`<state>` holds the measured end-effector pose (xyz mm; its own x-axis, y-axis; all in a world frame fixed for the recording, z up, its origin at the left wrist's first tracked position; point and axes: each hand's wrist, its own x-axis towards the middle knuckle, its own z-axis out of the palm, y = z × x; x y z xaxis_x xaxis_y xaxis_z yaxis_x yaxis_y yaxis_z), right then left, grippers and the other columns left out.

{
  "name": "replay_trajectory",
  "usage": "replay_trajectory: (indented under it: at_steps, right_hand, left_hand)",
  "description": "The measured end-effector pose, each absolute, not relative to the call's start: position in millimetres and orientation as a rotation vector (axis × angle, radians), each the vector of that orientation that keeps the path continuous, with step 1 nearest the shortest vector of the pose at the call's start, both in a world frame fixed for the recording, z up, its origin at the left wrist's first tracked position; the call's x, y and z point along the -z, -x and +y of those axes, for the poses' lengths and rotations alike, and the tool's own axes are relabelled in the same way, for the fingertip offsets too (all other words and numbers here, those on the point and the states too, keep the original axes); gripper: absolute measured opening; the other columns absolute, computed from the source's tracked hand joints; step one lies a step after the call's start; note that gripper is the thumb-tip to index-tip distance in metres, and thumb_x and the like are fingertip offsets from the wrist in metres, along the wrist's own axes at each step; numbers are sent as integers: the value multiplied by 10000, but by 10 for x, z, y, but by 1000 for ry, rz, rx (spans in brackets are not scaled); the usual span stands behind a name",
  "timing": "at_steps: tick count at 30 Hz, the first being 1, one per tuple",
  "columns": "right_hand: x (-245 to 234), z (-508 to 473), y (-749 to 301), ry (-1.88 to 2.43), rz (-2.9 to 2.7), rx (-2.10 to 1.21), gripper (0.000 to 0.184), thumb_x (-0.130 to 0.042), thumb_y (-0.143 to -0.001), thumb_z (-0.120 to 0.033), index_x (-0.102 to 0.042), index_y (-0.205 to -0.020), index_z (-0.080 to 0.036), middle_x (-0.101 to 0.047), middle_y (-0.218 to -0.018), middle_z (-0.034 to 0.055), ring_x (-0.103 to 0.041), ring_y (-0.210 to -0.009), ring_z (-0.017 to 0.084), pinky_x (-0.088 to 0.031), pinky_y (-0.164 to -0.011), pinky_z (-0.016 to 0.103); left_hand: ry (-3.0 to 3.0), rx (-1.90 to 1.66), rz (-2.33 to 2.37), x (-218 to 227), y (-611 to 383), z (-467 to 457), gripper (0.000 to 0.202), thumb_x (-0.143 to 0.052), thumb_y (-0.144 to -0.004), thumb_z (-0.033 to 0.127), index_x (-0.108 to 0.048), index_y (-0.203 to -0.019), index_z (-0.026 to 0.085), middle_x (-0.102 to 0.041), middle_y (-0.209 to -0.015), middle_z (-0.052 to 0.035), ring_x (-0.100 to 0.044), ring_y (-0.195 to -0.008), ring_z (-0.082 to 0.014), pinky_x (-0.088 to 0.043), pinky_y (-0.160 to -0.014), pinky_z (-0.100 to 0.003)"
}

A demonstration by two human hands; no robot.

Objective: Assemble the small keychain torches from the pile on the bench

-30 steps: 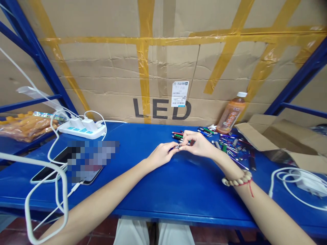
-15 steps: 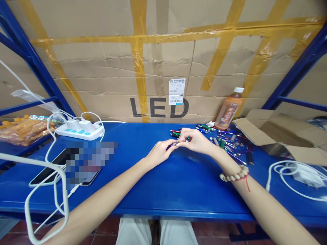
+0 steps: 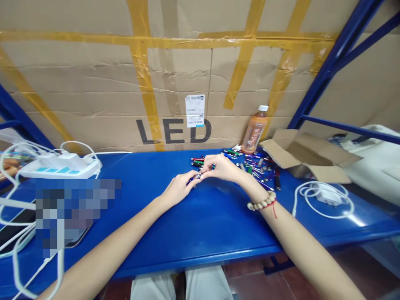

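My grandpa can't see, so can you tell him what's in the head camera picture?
A person's left hand and right hand pinch a small shiny piece together over a blue table. Beyond the right hand lies a pile of colourful pen-like pieces, near an orange bottle and an open cardboard box. Big taped cardboard printed LED stands behind.

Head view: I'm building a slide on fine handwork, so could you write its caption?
Left hand and right hand pinch a small shiny piece over a blue table, near scattered metallic pieces.

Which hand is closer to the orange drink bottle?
Right. The right hand is in front and to the left of the bottle; the left hand is farther left.
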<state>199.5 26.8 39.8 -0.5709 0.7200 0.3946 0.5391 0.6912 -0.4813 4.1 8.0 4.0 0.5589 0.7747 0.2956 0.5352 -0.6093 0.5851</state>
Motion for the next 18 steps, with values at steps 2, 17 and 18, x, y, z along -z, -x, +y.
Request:
replay_trajectory:
  at_steps: [2,17,18]
  right_hand:
    - [-416,265,-2017,997,-2317,-384,243,-718,-652,-404,-697,-724,-172,-616,-736,15,-551,-629,107,-373,-554,212]
    - [-452,263,-2133,1204,-2428,-509,352,-744,-582,-448,-720,-817,-187,-673,-751,32,-581,-635,134,-380,-528,215]
    - [-442,264,-2145,1215,-2464,-575,370,-745,-571,-460,-721,-819,-187,-681,-742,30,-586,-623,136,-381,-518,215]
  left_hand:
    - [-2363,-737,1060,-44,-43,89,244,-363,-895,369,-546,-947,216,-625,-736,12,-597,-695,-143,-420,-685,-227]
    - [-2365,-740,1273,-106,-80,35,221,-341,-902,371,-512,-969,247,-620,-776,23,-602,-760,-162,-402,-678,-240]
    - [-2366,-739,1284,-106,-82,31,217,-346,-901,376,-503,-977,248,-623,-788,21,-604,-770,-167,-406,-684,-245]
